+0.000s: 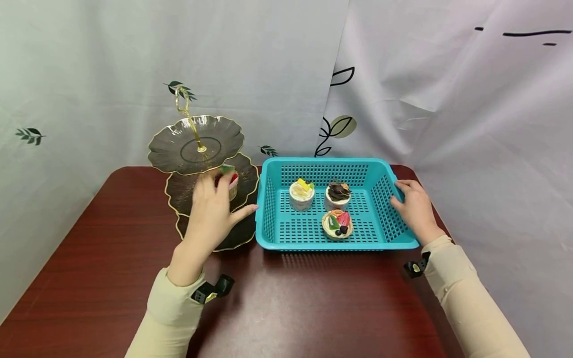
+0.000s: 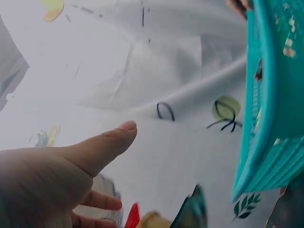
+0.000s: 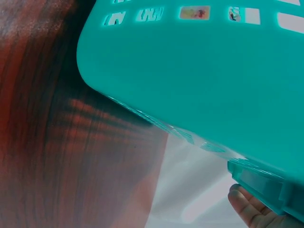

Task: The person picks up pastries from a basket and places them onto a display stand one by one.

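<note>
My left hand [image 1: 209, 209] reaches over the middle tier of a three-tier cake stand [image 1: 196, 144], which has dark plates edged in gold. Beside its fingers on that tier is a small cupcake [image 1: 234, 185] with red and green on top, partly hidden by the hand. In the left wrist view the thumb [image 2: 107, 145] points straight out, well apart from the fingers, with nothing pinched between them. At the far right my right hand [image 1: 414, 206] grips the rim of a turquoise plastic basket [image 1: 335, 245]; in the right wrist view its fingers [image 3: 249, 206] lie under that rim.
Inside the basket are a cream cup with yellow topping [image 1: 302, 195], a chocolate-topped cup [image 1: 337, 195] and a fruit tart [image 1: 337, 224]. All stands on a dark red wooden table [image 1: 286, 298], with a pale patterned curtain [image 1: 268, 74] right behind it.
</note>
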`<state>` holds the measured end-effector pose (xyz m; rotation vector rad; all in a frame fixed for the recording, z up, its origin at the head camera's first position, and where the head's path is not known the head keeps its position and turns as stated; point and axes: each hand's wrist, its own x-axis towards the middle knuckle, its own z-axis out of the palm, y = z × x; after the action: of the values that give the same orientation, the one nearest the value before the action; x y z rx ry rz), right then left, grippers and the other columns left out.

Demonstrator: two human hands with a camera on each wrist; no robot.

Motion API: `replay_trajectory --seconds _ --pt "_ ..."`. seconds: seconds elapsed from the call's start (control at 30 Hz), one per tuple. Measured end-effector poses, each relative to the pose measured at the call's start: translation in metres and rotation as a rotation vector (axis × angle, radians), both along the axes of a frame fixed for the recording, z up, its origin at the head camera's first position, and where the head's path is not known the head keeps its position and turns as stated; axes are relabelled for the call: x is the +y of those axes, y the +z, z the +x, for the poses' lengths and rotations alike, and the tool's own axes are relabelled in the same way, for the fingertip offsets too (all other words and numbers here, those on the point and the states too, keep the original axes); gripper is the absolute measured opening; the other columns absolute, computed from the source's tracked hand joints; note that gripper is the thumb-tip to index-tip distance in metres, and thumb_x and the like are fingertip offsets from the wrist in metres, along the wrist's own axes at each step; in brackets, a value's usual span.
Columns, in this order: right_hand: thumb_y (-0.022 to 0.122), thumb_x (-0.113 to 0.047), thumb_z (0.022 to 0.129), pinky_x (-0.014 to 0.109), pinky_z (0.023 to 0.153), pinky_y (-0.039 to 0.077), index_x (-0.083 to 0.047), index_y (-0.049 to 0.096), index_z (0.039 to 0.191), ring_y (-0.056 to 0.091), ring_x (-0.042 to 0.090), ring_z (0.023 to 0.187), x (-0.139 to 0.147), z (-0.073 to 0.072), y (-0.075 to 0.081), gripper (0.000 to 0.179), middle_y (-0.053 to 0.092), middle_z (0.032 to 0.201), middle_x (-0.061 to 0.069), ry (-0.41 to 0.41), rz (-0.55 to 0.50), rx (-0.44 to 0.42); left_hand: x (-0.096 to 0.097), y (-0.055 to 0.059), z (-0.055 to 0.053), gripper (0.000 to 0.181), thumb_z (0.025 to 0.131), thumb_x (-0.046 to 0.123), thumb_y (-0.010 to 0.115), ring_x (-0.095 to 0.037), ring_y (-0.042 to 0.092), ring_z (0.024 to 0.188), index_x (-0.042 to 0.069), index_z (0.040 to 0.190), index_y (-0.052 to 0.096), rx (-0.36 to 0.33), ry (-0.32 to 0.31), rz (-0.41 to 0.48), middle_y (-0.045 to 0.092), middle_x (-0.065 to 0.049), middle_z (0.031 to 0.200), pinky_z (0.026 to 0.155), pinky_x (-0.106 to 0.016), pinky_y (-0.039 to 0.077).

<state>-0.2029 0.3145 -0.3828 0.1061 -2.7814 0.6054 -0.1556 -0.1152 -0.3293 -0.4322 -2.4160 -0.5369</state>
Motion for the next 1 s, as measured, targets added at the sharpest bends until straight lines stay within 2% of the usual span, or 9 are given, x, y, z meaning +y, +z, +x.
replay_trajectory --seconds 0.13,0.3,0.63,0.8,1.0 --pt "0.057 -0.007 0.092 0.059 0.099 0.039 0.013 0.047 0.134 0.044 0.046 0.121 -0.001 0.001 0.001 0.047 0.046 0.132 0.030 -0.004 -0.001 -0.005 0.014 -0.003 0.002 0.083 0.066 0.040 0.086 -0.041 0.046 0.114 -0.005 0.127 0.052 0.024 -0.076 -0.059 0.048 -0.027 0.123 0.100 -0.055 0.037" --pt "0.058 -0.008 0.092 0.059 0.097 0.040 0.013 0.046 0.134 0.044 0.046 0.120 -0.001 0.001 0.001 0.048 0.045 0.133 0.030 -0.005 -0.002 -0.011 0.030 -0.007 0.003 0.082 0.069 0.040 0.085 -0.038 0.049 0.113 -0.004 0.130 0.052 -0.005 -0.164 -0.106 0.051 -0.024 0.122 0.100 -0.050 0.041" --pt "0.057 -0.008 0.092 0.059 0.096 0.042 0.012 0.046 0.135 0.045 0.046 0.120 -0.001 0.001 -0.001 0.048 0.045 0.133 0.030 -0.008 -0.004 -0.009 0.056 -0.013 -0.007 0.078 0.076 0.045 0.078 -0.035 0.051 0.118 0.001 0.134 0.050 -0.209 -0.279 -0.231 0.053 -0.020 0.124 0.102 -0.049 0.042" --pt "0.057 -0.008 0.092 0.059 0.098 0.040 0.012 0.046 0.135 0.045 0.046 0.121 -0.001 0.001 -0.001 0.048 0.046 0.133 0.030 -0.003 -0.013 -0.010 0.065 -0.014 -0.014 0.076 0.077 0.044 0.078 -0.030 0.054 0.113 0.002 0.135 0.051 -0.268 -0.339 -0.257 0.056 -0.016 0.119 0.099 -0.044 0.045" --pt "0.058 -0.008 0.092 0.059 0.099 0.039 0.012 0.046 0.135 0.045 0.045 0.121 0.000 0.001 -0.001 0.048 0.046 0.133 0.030 0.000 -0.020 -0.005 0.073 -0.012 -0.021 0.072 0.079 0.044 0.076 -0.024 0.053 0.100 0.003 0.133 0.052 -0.322 -0.407 -0.275 0.057 -0.012 0.112 0.087 -0.038 0.046"
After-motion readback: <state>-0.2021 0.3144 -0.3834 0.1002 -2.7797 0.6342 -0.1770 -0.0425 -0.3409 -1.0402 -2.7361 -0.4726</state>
